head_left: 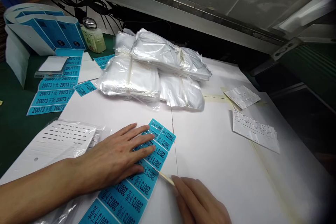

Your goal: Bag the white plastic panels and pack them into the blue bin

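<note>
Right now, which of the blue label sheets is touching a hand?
The long strip under the left hand, on the white board. The other blue sheets lie well away, mostly on the green mat.

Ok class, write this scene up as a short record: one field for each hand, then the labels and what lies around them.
left hand: flat on blue labels
right hand: pinching a pale strip that reaches the labels' edge
labels: printed 20073, lying on a white board
beyond: taped bundles of plastic bags
right side: perforated white sheets
left side: perforated card in plastic; more labels on a green mat; a bottle
</note>
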A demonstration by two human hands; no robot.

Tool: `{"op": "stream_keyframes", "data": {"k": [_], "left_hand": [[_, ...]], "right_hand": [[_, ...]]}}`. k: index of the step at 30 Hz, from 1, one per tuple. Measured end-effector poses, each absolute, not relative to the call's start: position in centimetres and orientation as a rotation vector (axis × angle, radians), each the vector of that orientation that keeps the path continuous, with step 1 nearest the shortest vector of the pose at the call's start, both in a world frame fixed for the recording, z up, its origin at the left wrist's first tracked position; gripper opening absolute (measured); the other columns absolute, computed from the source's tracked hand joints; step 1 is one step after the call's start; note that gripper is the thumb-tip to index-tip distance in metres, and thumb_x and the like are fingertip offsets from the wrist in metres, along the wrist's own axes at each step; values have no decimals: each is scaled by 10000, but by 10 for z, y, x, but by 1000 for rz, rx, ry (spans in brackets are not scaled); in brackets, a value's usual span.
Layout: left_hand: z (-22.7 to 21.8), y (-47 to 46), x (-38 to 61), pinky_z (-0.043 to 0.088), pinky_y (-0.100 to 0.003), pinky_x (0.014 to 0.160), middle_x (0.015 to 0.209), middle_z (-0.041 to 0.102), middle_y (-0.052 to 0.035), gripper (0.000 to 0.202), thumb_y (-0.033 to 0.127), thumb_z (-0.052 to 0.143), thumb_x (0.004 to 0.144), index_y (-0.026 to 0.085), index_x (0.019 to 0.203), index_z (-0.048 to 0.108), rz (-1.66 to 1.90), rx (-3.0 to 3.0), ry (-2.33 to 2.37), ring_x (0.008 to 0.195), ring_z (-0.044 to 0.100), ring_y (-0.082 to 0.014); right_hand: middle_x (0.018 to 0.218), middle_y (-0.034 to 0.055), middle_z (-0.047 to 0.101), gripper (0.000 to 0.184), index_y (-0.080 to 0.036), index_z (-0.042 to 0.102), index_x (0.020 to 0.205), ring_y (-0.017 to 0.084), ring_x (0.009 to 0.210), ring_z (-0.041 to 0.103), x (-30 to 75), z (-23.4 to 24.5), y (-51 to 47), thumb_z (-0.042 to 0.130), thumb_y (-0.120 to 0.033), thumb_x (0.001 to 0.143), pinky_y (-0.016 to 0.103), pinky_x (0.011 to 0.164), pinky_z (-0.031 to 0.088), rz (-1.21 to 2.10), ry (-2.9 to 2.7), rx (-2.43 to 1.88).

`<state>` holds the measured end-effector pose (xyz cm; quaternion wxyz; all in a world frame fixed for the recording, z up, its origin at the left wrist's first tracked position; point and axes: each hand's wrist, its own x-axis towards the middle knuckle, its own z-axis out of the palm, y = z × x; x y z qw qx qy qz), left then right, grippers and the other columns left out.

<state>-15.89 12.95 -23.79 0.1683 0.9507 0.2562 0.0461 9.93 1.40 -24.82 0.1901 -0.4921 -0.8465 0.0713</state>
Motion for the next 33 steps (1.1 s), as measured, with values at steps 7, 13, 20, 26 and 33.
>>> {"op": "stream_keyframes", "data": {"k": [7,13,20,26,33], "left_hand": [[-247,131,-159,161,-503,1143,1470,366,-10,433,452,398,926,323,1339,402,106,2644,766,1389,212,-255],[-244,131,-159,159,-495,1144,1458,386,-6,427,447,429,916,326,1325,422,126,2616,775,1383,233,-247],[-246,132,-159,181,-517,1130,1452,395,-26,439,429,476,898,321,1321,428,147,2608,761,1366,272,-273],[-244,132,-159,191,-520,1128,1444,407,-28,438,429,480,897,316,1318,436,155,2609,766,1363,278,-277],[-246,132,-159,174,-520,1134,1455,389,-33,444,437,443,911,315,1337,415,137,2625,750,1374,251,-274]], "right_hand": [[898,109,668,316,-85,599,1150,176,751,630,90,-257,22,565,-89,835,242,611,550,173,-2402,-1355],[908,113,669,306,-86,602,1152,178,762,634,91,-256,22,550,-119,852,243,612,547,157,-2419,-1369],[886,111,679,279,-88,621,1124,175,728,641,91,-249,23,513,-123,869,244,576,541,105,-2468,-1368],[884,113,678,271,-92,625,1114,170,749,649,86,-249,23,495,-114,878,235,612,548,147,-2404,-1394],[883,120,674,278,-78,622,1120,186,757,645,87,-250,21,524,-104,861,255,608,545,130,-2426,-1397]]}}
